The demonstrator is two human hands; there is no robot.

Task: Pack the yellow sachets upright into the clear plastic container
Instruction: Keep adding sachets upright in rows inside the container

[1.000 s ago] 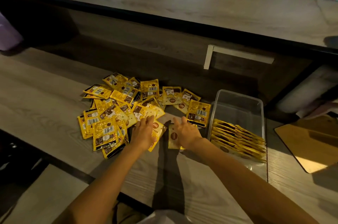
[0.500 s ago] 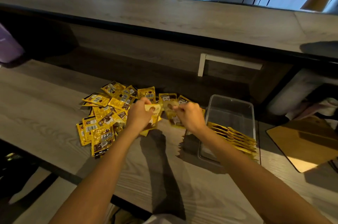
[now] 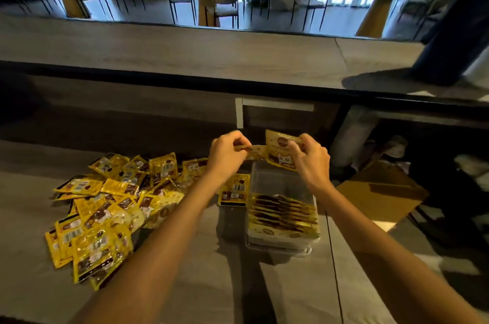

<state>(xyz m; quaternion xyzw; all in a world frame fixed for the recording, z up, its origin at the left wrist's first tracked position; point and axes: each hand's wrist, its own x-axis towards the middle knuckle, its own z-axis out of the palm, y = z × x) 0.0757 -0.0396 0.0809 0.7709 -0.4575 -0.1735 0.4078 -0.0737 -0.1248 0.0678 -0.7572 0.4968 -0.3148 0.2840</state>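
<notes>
A loose pile of yellow sachets (image 3: 111,204) lies on the grey wooden table (image 3: 185,297), left of centre. The clear plastic container (image 3: 280,180) stands to its right, with a row of several sachets (image 3: 283,215) standing on edge in its near half. Both hands are raised above the container's far end. My left hand (image 3: 227,154) pinches one yellow sachet (image 3: 255,152) held flat. My right hand (image 3: 309,156) grips another yellow sachet (image 3: 277,150) with its printed face towards me. The two sachets touch between the hands.
One sachet (image 3: 234,191) lies flat against the container's left side. A brown board (image 3: 381,191) lies to the right of the container. A raised counter ledge (image 3: 211,53) runs across behind the table, with a person's dark sleeve (image 3: 455,32) resting on it at the right.
Both hands rose from the table with a sachet each and moved right, over the container's far end. The camera tilted up, showing the room beyond the ledge.
</notes>
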